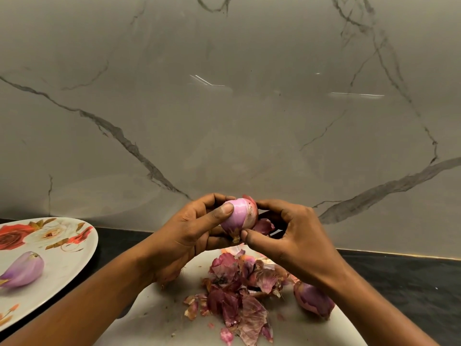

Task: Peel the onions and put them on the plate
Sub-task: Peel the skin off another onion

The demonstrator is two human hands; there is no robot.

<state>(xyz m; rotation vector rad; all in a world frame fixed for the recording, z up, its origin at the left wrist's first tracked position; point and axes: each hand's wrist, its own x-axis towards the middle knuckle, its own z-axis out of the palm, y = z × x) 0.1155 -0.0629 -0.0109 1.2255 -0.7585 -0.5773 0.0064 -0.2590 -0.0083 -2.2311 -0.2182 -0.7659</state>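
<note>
A pale pink, mostly peeled onion [239, 216] is held up above the white board [159, 318]. My left hand [192, 228] grips it from the left, thumb across its front. My right hand [291, 233] pinches a loose flap of dark skin [263, 226] on the onion's right side. A peeled purple onion piece [23, 269] lies on the floral plate [64, 275] at the left. An unpeeled onion [313, 299] lies on the board under my right wrist.
A heap of dry purple onion skins [239, 293] covers the middle of the board. The board and plate sit on a dark countertop [404, 290]. A grey marble wall [224, 96] rises right behind.
</note>
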